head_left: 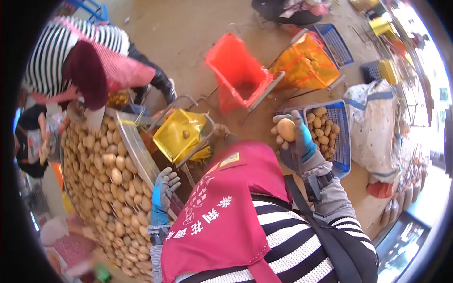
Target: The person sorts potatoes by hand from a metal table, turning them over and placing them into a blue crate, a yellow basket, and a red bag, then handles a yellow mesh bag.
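My right hand, in a grey and blue glove, is closed around a smooth pale brown potato. It is over the near left side of a blue plastic crate that holds several small potatoes. My left hand, gloved alike, is beside the metal edge of a sorting table, fingers apart and nothing in them. A large heap of potatoes covers that table. Just beyond my left hand hangs a yellow bag on a metal frame, with a potato inside.
An open red bag and an orange mesh bag with potatoes are on frames ahead. White sacks lie right of the crate. A person in a striped top bends over the heap at left; other people are around the table.
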`<state>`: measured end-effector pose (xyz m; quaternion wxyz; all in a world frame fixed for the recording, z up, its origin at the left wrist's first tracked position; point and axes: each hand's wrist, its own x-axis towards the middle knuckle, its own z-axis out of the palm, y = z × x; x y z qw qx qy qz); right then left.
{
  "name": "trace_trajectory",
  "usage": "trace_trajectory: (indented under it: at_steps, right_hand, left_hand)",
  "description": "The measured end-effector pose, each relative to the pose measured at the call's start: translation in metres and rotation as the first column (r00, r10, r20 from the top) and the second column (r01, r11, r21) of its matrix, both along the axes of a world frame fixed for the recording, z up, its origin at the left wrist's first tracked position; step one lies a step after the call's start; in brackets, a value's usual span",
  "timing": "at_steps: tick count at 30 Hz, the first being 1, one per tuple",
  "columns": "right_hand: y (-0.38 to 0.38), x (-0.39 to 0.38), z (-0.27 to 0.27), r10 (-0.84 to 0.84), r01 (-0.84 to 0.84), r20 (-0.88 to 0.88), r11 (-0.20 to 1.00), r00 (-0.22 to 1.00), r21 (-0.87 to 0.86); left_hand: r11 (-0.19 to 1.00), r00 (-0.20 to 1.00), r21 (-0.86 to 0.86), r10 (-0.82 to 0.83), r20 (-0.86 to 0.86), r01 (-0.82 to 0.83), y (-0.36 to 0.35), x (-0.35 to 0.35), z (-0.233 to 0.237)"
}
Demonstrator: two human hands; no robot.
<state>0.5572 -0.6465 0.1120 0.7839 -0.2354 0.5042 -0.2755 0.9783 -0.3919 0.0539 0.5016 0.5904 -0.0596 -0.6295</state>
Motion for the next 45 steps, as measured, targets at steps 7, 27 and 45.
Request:
trace_trajectory:
  at_steps: [7, 27, 45]
  right_hand:
    - [-0.020, 0.049, -0.024, 0.328, -0.350, -0.154, 0.925, 0.932, -0.148]
    - [0.152, 0.400, -0.028, 0.649, -0.280, -0.734, -0.680, 0.200, -0.678]
    - [0.185, 0.414, -0.036, 0.581, -0.406, -0.750, -0.632, 0.316, -0.660]
  left_hand:
    - [0.949, 0.952, -0.073, 0.306, -0.020, -0.306, 0.057, -0.015, 0.022]
    - [0.841, 0.618, 0.380, -0.071, 0.783, -0.385, 0.249, -0.129, 0.047]
    - [0.928, 0.089, 0.117, -0.091, 0.992, -0.354, 0.235, 0.034, 0.032]
